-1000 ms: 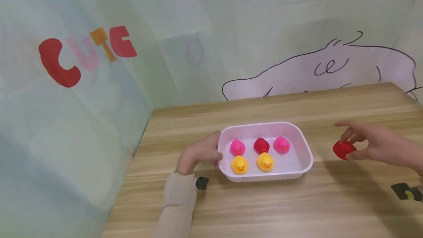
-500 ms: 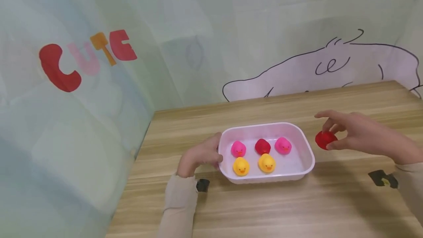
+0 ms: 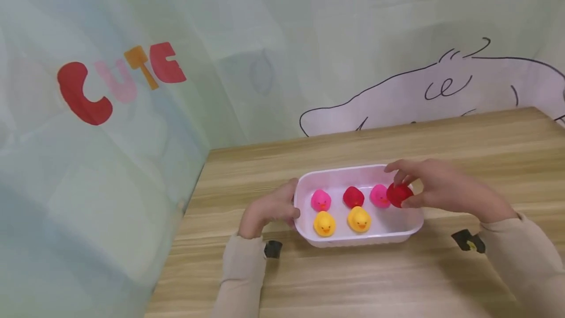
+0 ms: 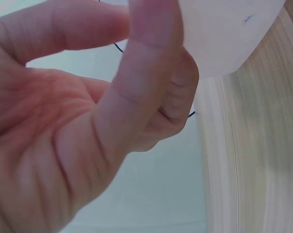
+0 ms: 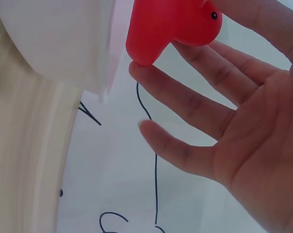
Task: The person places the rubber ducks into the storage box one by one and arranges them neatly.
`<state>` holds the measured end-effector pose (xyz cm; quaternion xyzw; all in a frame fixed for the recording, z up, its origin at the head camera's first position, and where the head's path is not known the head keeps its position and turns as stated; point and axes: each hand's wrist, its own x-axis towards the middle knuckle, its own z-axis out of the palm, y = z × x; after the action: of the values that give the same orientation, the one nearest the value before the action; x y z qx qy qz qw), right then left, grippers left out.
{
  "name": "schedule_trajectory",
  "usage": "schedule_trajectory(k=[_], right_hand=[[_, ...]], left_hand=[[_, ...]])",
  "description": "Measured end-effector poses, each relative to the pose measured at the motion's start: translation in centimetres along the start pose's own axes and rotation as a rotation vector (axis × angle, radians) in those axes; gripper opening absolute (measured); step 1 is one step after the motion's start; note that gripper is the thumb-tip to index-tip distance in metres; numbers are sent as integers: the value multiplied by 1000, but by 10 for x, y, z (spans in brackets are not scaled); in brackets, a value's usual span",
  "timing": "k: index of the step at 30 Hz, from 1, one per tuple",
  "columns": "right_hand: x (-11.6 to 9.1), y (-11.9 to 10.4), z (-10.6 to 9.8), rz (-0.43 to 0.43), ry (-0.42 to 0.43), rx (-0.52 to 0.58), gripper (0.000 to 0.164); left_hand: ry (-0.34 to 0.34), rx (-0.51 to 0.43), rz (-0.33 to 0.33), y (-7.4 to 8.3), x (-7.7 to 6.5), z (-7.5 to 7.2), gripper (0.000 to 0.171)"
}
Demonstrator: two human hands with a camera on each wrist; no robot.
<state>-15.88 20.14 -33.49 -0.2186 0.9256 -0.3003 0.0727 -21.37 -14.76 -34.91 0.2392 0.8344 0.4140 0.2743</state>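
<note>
A pinkish-white plastic basin (image 3: 359,240) rests on the table. My left hand (image 3: 271,210) grips its left end, thumb at the rim and fingers against the outer wall; the left wrist view shows that hand (image 4: 103,97) close up. My right hand (image 3: 441,188) pinches a red rubber duck (image 3: 399,195) over the basin's right side. In the right wrist view the held duck (image 5: 170,24) is beside the basin's edge. Inside lie a pink duck (image 3: 321,200), a red duck (image 3: 353,197), another pink duck (image 3: 378,195) partly hidden, and two yellow ducks (image 3: 324,224).
The wood-grain table (image 3: 335,278) extends around the basin. A printed cloth curtain (image 3: 247,53) hangs behind and along the left side. Dark wrist devices (image 3: 272,249) sit by both sleeves.
My right hand has carried the red rubber duck leftward from the table's right side to above the basin. The left hand keeps its grip on the basin, which stays about where it was.
</note>
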Motion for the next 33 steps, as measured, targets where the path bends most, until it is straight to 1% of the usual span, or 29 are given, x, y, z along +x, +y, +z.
schedule_trajectory(k=[6,9,14,18,22,25,29,33], right_hand=[[6,0,8,-10,-32,23,59],[8,1,12,-2,-57,37,60],[12,0,17,-9,-75,46,59],[13,-1,19,-18,-84,53,58],[14,-2,24,9,-106,75,59],[16,-3,31,38,-130,75,62],[18,-2,38,25,-149,51,59],[17,-1,43,7,-150,40,56]], left_hand=[[2,3,-3,-1,0,0,69],[-1,9,-6,2,0,0,68],[3,16,-18,7,1,-2,69],[-2,24,-7,8,2,-4,68],[0,40,5,9,2,-6,68],[1,44,-6,9,2,-5,67],[-7,41,-20,7,0,-2,67],[-16,33,-15,5,-2,0,68]])
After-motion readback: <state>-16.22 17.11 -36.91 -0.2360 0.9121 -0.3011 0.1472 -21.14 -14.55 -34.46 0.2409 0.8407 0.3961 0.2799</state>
